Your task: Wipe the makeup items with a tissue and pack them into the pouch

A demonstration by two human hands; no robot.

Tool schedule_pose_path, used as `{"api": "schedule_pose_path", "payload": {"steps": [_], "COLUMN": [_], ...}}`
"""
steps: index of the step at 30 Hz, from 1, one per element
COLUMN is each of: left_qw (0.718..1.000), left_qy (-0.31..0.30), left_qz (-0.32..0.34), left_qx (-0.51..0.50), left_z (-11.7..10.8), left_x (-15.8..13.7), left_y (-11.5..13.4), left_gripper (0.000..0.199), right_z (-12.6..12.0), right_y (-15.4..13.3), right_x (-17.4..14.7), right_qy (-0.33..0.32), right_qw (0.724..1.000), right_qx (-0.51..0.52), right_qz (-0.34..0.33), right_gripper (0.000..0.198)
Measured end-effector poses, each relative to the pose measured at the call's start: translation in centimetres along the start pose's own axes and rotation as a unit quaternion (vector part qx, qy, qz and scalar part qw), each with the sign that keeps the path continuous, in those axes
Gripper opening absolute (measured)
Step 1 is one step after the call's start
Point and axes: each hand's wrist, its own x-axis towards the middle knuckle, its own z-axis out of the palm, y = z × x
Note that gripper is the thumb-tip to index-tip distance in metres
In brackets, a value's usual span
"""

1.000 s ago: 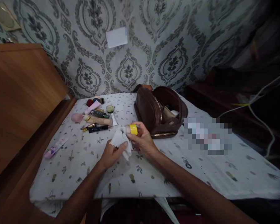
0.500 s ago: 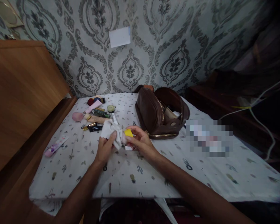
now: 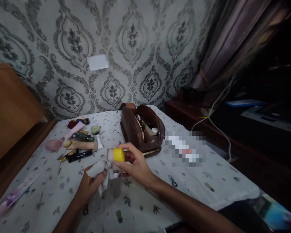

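My right hand (image 3: 137,166) is closed around a small jar with a yellow lid (image 3: 118,155), its pale body pointing left. In my left hand (image 3: 91,186) a crumpled white cloth (image 3: 99,171) is pinched, just below and left of the jar. Under the right fingers a small tube with a white cap (image 3: 120,174) lies on the table, partly covered. Behind the right hand stands an open brown cosmetic bag (image 3: 131,126) with several items inside.
Left of the hands lie a green tube (image 3: 83,137), a beige tube (image 3: 83,145), a black tube (image 3: 80,156), a small round jar (image 3: 95,130) and a pink oval item (image 3: 53,145). A purple-white tube (image 3: 16,194) lies near the left edge. A white cable (image 3: 219,137) hangs at right.
The view has turned to the right. The jar with the yellow lid has come away from the cloth and shows more fully in my right hand; the left hand with the cloth sits lower.
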Motion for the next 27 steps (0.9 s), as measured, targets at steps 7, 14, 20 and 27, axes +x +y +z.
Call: {"api": "schedule_pose_path", "payload": {"steps": [7, 14, 20, 27], "left_qw": [0.890, 0.760, 0.762, 0.768], "left_qy": [-0.116, -0.203, -0.169, -0.127], "left_qz": [0.369, 0.453, 0.467, 0.499], "left_qx": [0.242, 0.419, 0.415, 0.380], "left_z": [2.2, 5.0, 5.5, 5.9], "left_x": [5.3, 11.4, 11.8, 11.9], "left_y": [6.8, 11.7, 9.5, 8.2], "left_gripper": [0.018, 0.018, 0.028, 0.027], "right_z": [-7.1, -12.7, -15.0, -15.5], "right_y": [-7.2, -8.9, -9.1, -8.8], "right_x": [1.8, 6.4, 7.4, 8.4], "right_qy": [0.078, 0.051, -0.014, -0.162], "right_qw": [0.986, 0.951, 0.892, 0.825], "right_qx": [-0.080, -0.267, -0.431, -0.533], "right_qz": [-0.127, -0.150, -0.134, -0.095], "right_gripper": [0.039, 0.040, 0.044, 0.025]}}
